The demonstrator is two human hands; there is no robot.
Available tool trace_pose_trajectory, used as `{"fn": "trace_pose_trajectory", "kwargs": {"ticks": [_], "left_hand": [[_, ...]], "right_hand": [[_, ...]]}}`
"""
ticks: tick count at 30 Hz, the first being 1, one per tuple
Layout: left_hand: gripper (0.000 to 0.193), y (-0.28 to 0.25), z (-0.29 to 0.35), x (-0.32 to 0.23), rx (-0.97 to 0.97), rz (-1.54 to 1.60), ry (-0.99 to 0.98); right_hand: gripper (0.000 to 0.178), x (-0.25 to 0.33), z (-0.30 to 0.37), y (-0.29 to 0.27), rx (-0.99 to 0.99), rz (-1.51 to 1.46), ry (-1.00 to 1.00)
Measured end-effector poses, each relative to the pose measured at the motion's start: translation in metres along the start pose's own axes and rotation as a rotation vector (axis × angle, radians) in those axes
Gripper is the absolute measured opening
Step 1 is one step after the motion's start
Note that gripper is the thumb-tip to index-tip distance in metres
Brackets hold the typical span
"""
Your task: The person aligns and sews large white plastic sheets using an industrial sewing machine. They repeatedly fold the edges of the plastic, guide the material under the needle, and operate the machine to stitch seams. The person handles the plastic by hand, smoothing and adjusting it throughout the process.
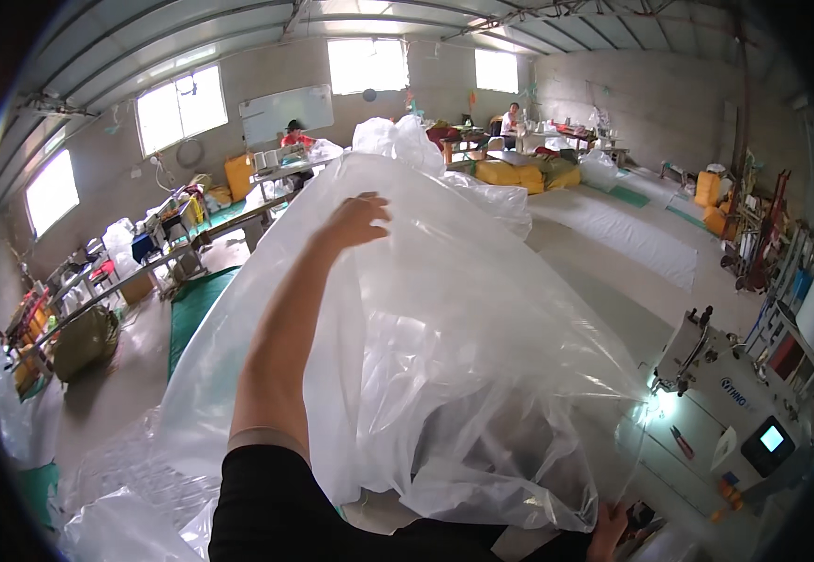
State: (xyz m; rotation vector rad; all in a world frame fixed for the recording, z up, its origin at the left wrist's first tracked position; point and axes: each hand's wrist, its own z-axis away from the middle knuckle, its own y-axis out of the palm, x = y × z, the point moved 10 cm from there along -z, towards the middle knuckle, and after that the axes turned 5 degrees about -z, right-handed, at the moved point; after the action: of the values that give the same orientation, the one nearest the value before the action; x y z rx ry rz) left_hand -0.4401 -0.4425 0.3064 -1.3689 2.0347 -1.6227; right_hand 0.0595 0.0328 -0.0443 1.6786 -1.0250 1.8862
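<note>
Spreading the translucent plastic sheeting (454, 290) seems the current step: it lies beneath the left hand (360, 222), whose fingers curl loosely around nothing. The right hand's (611, 532) grip I cannot tell. Next probably calls for aligning the edge at the sewing machine (742, 407) beyond it.

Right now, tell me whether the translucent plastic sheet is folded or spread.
Spread, not folded up: the translucent plastic sheet reaches wide to either side of the left hand, though its near part is bunched and creased.
</note>
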Motion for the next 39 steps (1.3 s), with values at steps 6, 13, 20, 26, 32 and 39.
{"fn": "trace_pose_trajectory", "kwargs": {"ticks": [6,13,20,26,32,39], "left_hand": [[0.125,0.112,0.06,-0.213,0.338,0.366,0.118],[0.022,0.165,0.112,-0.218,0.003,0.091,-0.105],[0.032,0.201,0.225,-0.158,0.459,0.287,-0.148],[0.039,0.146,0.282,-0.281,0.904,0.499,0.168],[0.058,0.038,0.177,-0.431,0.654,1.25,0.216],[0.038,0.088,0.1,-0.461,0.571,1.561,-0.279]], "right_hand": [[0.015,-0.041,-0.011,-0.006,-0.095,-0.311,0.002],[0.013,-0.038,-0.009,-0.012,-0.068,-0.175,-0.018],[0.017,-0.046,0.009,0.023,0.163,-0.597,0.201],[0.021,-0.042,0.025,0.066,0.299,-0.869,0.334],[0.013,-0.053,0.033,0.063,0.25,-0.812,0.31],[0.014,-0.042,0.071,0.087,0.399,-1.235,0.413]]}}
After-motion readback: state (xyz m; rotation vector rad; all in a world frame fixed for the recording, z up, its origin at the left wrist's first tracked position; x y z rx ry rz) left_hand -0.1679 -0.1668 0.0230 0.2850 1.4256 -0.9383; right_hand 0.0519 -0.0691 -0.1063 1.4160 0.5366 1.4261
